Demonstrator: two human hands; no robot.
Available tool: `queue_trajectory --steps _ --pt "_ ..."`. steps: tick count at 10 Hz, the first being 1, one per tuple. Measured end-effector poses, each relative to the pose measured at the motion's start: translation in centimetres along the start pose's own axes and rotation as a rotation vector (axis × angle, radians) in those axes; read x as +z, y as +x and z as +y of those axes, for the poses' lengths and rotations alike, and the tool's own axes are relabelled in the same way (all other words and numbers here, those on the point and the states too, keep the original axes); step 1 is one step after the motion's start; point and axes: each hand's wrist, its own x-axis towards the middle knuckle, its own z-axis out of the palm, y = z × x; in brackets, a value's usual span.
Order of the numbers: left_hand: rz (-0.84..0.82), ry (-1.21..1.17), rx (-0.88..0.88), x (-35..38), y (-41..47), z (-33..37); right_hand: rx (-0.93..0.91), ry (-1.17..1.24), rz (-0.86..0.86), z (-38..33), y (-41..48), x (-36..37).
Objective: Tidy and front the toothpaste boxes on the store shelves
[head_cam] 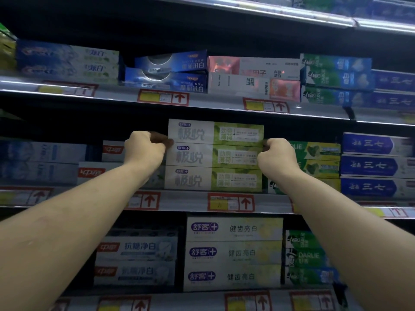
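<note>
Your left hand [144, 147] and right hand [277, 156] curl round opposite ends of the stacked green-and-white toothpaste boxes [213, 156], three high at the middle shelf [190, 199] front. Their long axis runs left-right between your hands, both equally near. Fingertips are hidden; probably pinching.

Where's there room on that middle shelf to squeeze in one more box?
There's a dark gap above the red-logo boxes, left of the white-green stack, and another above the yellow-green boxes on its right. Boxes sit packed side by side along the shelf. The left hand and right hand crowd the stack's ends.
</note>
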Motion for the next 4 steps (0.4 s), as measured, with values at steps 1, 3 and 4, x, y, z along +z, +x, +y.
queue_trajectory --steps 1,3,4 --pt "-0.009 0.085 0.035 -0.1 -0.4 0.1 -0.004 0.004 0.018 -0.1 -0.2 0.0" --pt "-0.154 0.378 0.277 -1.5 -3.1 0.7 -0.120 -0.131 0.003 -0.3 -1.8 -0.4" --pt "-0.226 0.598 0.457 -2.7 -5.5 1.2 -0.202 -0.271 -0.061 -0.5 -3.7 -0.9"
